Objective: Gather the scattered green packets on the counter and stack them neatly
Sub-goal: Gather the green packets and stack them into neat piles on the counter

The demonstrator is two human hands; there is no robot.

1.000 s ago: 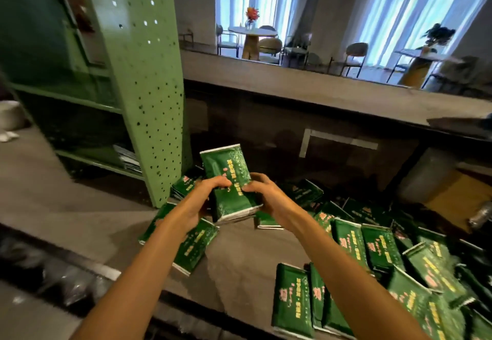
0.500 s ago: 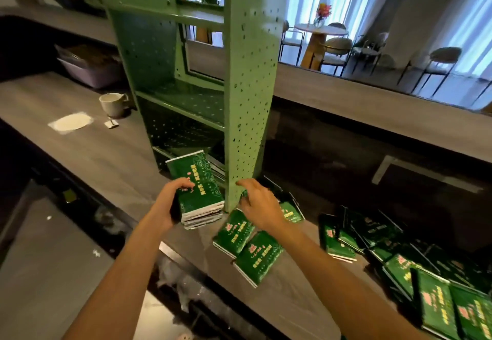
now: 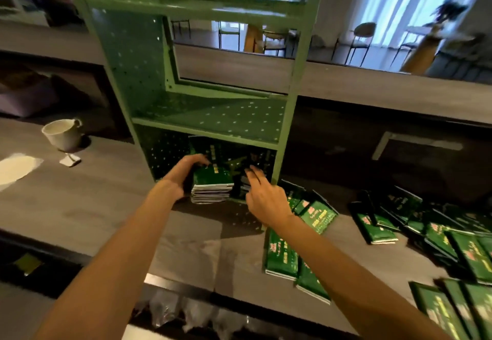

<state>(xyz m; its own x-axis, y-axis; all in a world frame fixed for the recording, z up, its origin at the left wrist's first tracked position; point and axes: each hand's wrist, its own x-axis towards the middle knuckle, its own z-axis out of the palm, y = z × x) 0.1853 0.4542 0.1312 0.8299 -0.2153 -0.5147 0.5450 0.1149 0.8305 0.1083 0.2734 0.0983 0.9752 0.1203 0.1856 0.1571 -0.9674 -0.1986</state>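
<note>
My left hand (image 3: pixel 181 177) grips a stack of green packets (image 3: pixel 213 185) by its left side, at the mouth of the bottom compartment of a green perforated shelf (image 3: pixel 213 124). More packets stand dimly at the back of that compartment. My right hand (image 3: pixel 262 193) hovers just right of the stack with fingers spread and holds nothing. Loose green packets (image 3: pixel 282 254) lie on the grey counter (image 3: pixel 80 206) under my right forearm, and several more (image 3: pixel 466 251) are scattered to the right.
A white cup (image 3: pixel 62 134) stands on the counter at the left, with a white round pad (image 3: pixel 16 166) beside it. A raised bar ledge (image 3: pixel 386 89) runs behind the shelf. The counter's front edge lies near my forearms.
The view has swung left. My left hand has carried the stack into the shelf's bottom compartment. My right hand has lifted off the loose packets and moved up beside the stack.
</note>
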